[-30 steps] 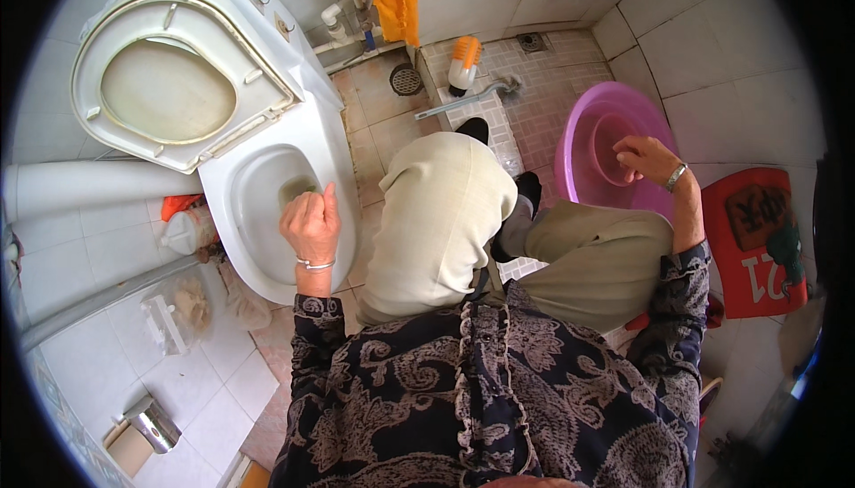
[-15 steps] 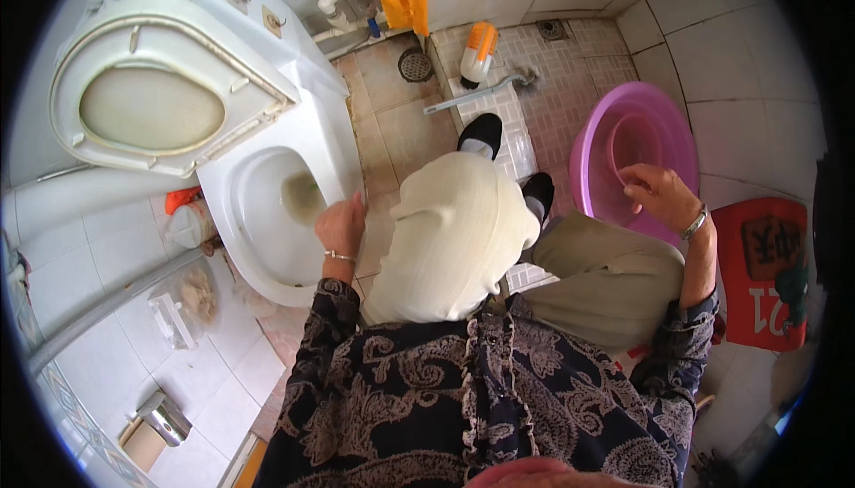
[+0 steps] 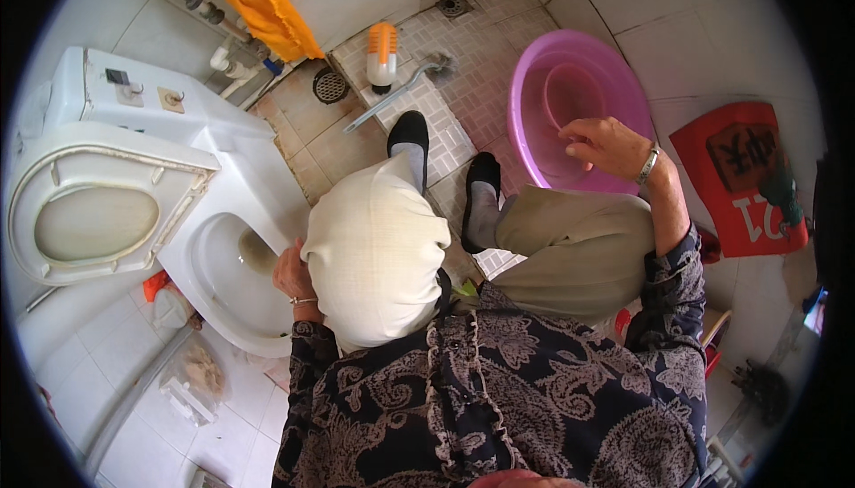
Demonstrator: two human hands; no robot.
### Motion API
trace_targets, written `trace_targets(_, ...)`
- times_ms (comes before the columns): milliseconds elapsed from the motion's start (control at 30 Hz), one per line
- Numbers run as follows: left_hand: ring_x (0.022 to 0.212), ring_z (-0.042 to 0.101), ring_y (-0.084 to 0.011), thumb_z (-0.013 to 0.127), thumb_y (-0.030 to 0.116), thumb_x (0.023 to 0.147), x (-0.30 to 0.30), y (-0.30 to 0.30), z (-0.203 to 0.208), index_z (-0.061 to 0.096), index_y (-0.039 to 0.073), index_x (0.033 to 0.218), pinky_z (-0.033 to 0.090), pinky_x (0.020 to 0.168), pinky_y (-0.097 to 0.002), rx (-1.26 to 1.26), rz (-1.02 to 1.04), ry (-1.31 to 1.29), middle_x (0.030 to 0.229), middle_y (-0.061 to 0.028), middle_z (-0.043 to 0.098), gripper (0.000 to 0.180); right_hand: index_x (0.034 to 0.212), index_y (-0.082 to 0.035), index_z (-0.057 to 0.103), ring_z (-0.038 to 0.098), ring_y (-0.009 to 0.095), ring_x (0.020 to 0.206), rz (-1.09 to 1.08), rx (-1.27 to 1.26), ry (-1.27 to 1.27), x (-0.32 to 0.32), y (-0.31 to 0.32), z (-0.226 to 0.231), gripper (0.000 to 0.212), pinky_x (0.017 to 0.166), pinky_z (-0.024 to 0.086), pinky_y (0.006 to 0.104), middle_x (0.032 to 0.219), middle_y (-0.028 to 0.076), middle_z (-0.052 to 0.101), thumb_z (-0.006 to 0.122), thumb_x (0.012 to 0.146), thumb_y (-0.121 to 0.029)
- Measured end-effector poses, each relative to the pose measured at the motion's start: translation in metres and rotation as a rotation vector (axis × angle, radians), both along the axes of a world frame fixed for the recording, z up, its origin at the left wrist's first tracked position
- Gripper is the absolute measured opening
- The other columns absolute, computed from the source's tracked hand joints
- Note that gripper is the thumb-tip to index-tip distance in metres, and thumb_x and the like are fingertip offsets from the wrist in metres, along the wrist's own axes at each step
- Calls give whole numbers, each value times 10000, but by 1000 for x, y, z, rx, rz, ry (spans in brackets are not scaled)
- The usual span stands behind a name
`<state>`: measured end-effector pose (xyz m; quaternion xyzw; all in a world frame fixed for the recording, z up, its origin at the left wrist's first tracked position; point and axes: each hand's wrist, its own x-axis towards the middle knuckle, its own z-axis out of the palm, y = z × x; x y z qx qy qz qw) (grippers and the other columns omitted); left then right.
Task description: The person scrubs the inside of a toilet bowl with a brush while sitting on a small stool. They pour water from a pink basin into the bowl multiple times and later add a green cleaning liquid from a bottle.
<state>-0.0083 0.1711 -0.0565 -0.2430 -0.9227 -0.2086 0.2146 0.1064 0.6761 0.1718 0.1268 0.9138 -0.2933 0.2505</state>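
My right hand (image 3: 609,146) hangs over the near side of a purple basin (image 3: 519,118), its fingers bent and apart with nothing visible in them. Inside the basin, just beyond my fingertips, is a smaller pink bowl (image 3: 583,87). On the other side, my left hand (image 3: 291,272) is beside my left knee, against the pale trouser leg (image 3: 374,256). Its fingers are curled and partly hidden, and no object shows in them. Close to that hand is the white toilet bowl (image 3: 200,261), with its seat and lid (image 3: 134,154) raised.
A long-handled brush (image 3: 392,96) and an orange-and-white bottle (image 3: 382,53) lie on the tiles beyond my feet. Floor drains (image 3: 330,85) lie farther off. An orange cloth (image 3: 267,3) hangs at the back. A red printed panel (image 3: 726,167) stands on the right.
The view has turned, so the toilet, basin and floor items appear farther left. My left hand has come in beside my knee. My right hand stays over the basin.
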Motion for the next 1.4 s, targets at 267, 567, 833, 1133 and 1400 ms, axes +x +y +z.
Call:
trace_targets(267, 588, 579, -256, 666, 160, 762, 0, -24, -29, 650, 73, 773, 450, 511, -356, -52, 13, -182, 666, -73, 589, 89, 1008, 13, 616, 671, 217, 646, -77, 19, -63, 7, 11, -10, 249, 666, 530, 335, 792, 171, 668, 542, 869, -180)
trace_targets(567, 653, 616, -264, 645, 169, 764, -8, -55, -72, 678, 67, 841, 484, 560, -351, 74, -32, -139, 724, -74, 630, 132, 1018, 6, 613, 663, 220, 632, -4, 46, -28, -8, 13, -16, 274, 664, 520, 346, 757, 153, 668, 536, 869, -211)
trace_targets(833, 659, 622, -263, 642, 165, 766, -20, -69, -103, 685, 64, 864, 491, 567, -350, 81, -73, -116, 735, -71, 638, 147, 1011, 27, 603, 668, 234, 627, 19, 54, 5, -13, 14, -16, 278, 652, 520, 344, 769, 160, 668, 533, 871, -203)
trace_targets(1133, 459, 514, -237, 672, 114, 805, -16, 7, -8, 449, 107, 531, 401, 436, -359, 1, 50, 81, 521, -50, 503, 353, 1069, 22, 589, 654, 193, 619, -27, 88, -55, -24, 8, 2, 279, 633, 518, 329, 769, 159, 659, 552, 862, -161)
trace_targets(1400, 468, 511, -239, 655, 150, 822, -15, 1, -13, 446, 104, 528, 402, 439, -369, -115, 117, -54, 521, -44, 488, 363, 1055, 36, 593, 638, 189, 611, -44, -36, 38, -34, -18, 16, 244, 597, 510, 322, 820, 164, 641, 582, 852, -98)
